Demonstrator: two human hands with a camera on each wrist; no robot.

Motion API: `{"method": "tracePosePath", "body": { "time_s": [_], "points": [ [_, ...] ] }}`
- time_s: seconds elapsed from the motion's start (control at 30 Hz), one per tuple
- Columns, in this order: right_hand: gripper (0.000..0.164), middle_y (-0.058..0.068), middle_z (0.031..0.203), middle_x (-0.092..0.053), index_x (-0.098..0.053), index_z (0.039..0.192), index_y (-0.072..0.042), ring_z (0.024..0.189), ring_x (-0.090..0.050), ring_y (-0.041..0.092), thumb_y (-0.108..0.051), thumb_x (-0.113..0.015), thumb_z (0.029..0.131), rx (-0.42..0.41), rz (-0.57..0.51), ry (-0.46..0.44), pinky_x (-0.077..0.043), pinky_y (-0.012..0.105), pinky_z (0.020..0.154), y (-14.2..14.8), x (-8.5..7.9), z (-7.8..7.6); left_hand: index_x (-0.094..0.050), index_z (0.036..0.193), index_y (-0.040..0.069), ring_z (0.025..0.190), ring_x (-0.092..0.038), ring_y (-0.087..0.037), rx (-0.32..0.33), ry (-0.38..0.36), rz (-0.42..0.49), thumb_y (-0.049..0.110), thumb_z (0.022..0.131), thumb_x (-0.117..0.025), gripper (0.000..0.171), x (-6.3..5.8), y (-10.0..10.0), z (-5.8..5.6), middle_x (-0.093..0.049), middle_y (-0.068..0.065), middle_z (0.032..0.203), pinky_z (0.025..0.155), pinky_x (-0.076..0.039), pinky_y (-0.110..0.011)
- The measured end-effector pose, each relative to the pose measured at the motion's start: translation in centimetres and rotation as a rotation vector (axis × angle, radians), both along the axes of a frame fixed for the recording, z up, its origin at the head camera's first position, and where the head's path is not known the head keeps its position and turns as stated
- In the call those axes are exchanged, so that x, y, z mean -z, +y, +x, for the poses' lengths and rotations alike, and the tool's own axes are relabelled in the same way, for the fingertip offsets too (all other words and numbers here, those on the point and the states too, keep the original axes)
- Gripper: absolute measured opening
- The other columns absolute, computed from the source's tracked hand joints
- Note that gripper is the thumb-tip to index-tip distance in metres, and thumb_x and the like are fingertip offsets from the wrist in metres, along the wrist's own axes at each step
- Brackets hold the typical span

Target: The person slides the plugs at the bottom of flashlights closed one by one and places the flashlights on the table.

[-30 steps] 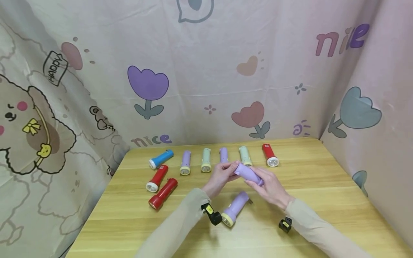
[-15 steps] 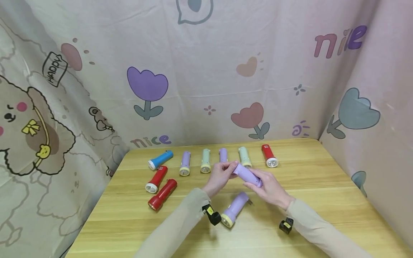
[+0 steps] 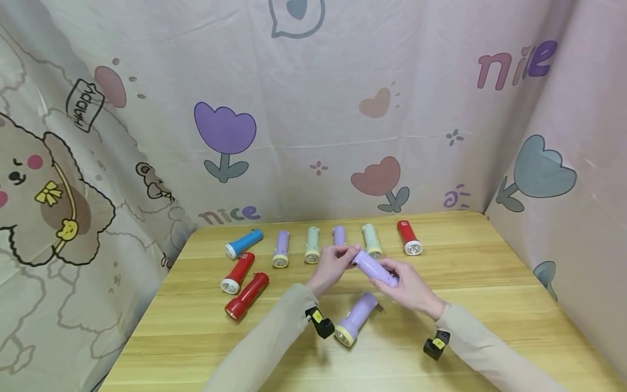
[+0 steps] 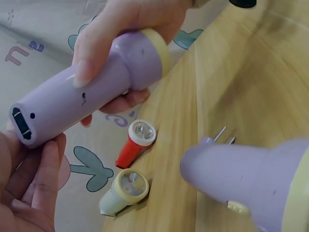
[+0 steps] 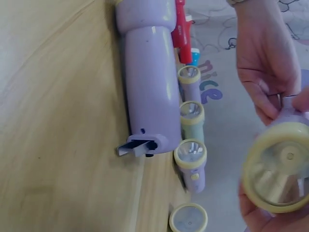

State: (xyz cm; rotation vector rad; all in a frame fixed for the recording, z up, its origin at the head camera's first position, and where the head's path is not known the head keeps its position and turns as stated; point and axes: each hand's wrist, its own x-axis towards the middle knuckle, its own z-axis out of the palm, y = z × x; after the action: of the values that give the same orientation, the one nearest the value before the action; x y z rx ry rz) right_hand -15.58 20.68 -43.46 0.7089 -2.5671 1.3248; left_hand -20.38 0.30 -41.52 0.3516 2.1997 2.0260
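Observation:
A purple flashlight [image 3: 374, 269] with a pale yellow head ring is held above the table between both hands. My right hand [image 3: 409, 284] grips its body near the head, the thumb along the side in the left wrist view. My left hand [image 3: 334, 268] pinches the tail end, where a dark slot shows in the left wrist view. The clear lens faces the right wrist camera. Below the hands, a second purple flashlight [image 3: 358, 318] lies on the table, metal plug prongs [image 5: 137, 147] sticking out of its tail.
Along the back of the wooden table [image 3: 450, 283] lie a blue flashlight [image 3: 244, 243], purple ones, green ones such as the green flashlight [image 3: 312, 245], and a red flashlight [image 3: 409, 238]. At left are two more red flashlights, including an all-red flashlight [image 3: 247, 295]. Printed curtains surround the table.
The held flashlight has shifted slightly left and down, with both hands still on it. The flashlights on the table have not moved.

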Motion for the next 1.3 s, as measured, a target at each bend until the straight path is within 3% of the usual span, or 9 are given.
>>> {"method": "tracePosePath", "body": {
  "time_s": [0.2,0.33,0.5,0.77,0.97,1.17,1.3],
  "points": [
    [0.026,0.007,0.099,-0.074,-0.069,0.11,-0.005,0.082,-0.064,0.002,-0.018,-0.075,0.088,-0.032,0.04,-0.029,-0.055,0.021,0.071,0.5,0.1,0.1,-0.075,0.107,-0.003,0.086,-0.072,-0.014,0.006,0.075,-0.079,0.02,0.097,-0.069,0.025,0.2,-0.1,-0.1,-0.075,-0.022,0.103,0.083,-0.063,-0.027],
    [0.025,0.005,0.099,-0.074,-0.069,0.108,-0.006,0.085,-0.065,0.004,-0.02,-0.076,0.088,-0.002,0.082,-0.063,-0.055,0.021,0.074,1.4,0.6,0.2,-0.075,0.105,-0.003,0.092,-0.073,-0.024,0.027,0.121,-0.105,0.018,0.097,-0.068,0.023,0.3,-0.1,0.0,-0.075,-0.022,0.102,0.084,-0.063,-0.026],
    [0.026,0.006,0.098,-0.074,-0.068,0.107,-0.005,0.086,-0.066,0.008,-0.022,-0.075,0.089,0.074,0.123,-0.125,-0.055,0.02,0.074,2.8,1.0,0.6,-0.074,0.106,-0.001,0.097,-0.072,-0.032,0.065,0.174,-0.214,0.02,0.099,-0.064,0.024,0.1,-0.2,0.3,-0.075,-0.02,0.104,0.081,-0.061,-0.021],
    [0.04,0.012,0.096,-0.073,-0.065,0.114,0.006,0.078,-0.064,0.012,-0.027,-0.072,0.092,0.192,0.16,-0.235,-0.055,0.02,0.064,5.1,1.3,0.9,-0.074,0.111,0.005,0.1,-0.072,-0.022,0.159,0.36,-0.48,0.018,0.102,-0.058,0.022,0.5,0.5,0.8,-0.075,-0.011,0.114,0.086,-0.058,-0.022],
    [0.046,0.011,0.091,-0.072,-0.064,0.115,0.009,0.072,-0.062,0.012,-0.031,-0.071,0.092,0.251,0.21,-0.252,-0.053,0.022,0.059,6.5,1.5,1.1,-0.071,0.118,0.01,0.106,-0.07,-0.018,0.252,0.472,-0.71,0.018,0.101,-0.061,0.022,0.7,1.4,1.3,-0.073,-0.006,0.121,0.091,-0.058,-0.022],
    [0.051,0.009,0.088,-0.071,-0.063,0.118,0.006,0.068,-0.061,0.012,-0.037,-0.07,0.092,0.318,0.297,-0.282,-0.051,0.026,0.056,7.6,1.5,1.2,-0.068,0.126,0.017,0.121,-0.065,-0.02,0.323,0.524,-0.931,0.018,0.097,-0.066,0.029,0.9,2.2,1.9,-0.066,-0.002,0.136,0.103,-0.055,-0.032],
    [0.054,0.009,0.089,-0.07,-0.062,0.118,0.007,0.068,-0.06,0.014,-0.039,-0.069,0.093,0.342,0.328,-0.322,-0.05,0.029,0.056,8.2,1.5,1.4,-0.067,0.127,0.021,0.125,-0.062,-0.017,0.351,0.559,-1.035,0.019,0.095,-0.068,0.031,1.4,2.7,2.2,-0.065,0.002,0.136,0.108,-0.051,-0.032]
  ]
}}
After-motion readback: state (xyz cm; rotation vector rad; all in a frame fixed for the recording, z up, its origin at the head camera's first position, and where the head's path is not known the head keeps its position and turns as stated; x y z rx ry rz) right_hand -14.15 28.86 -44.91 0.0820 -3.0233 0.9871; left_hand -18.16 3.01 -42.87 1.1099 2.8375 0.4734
